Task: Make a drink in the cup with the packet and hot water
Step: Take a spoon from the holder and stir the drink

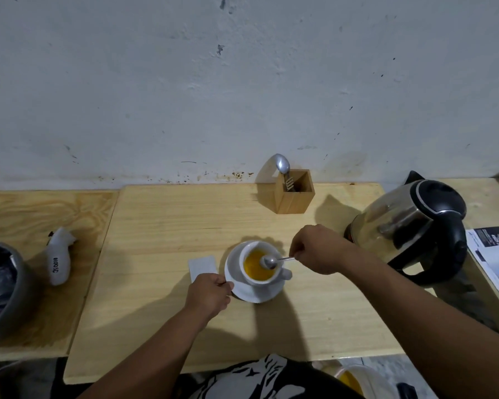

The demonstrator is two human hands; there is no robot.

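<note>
Head view, white pouch (59,259) marked "JS0010"

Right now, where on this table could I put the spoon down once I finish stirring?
Free patches: the table between the white packet and the wooden holder, and the near strip below the saucer. Crowded: right of the cup, where the right hand, spoon and kettle sit close together.

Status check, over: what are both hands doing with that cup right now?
Right hand pinching spoon, bowl over cup of orange drink. Left hand on saucer rim. White packet beside saucer; nothing blocking.
</note>
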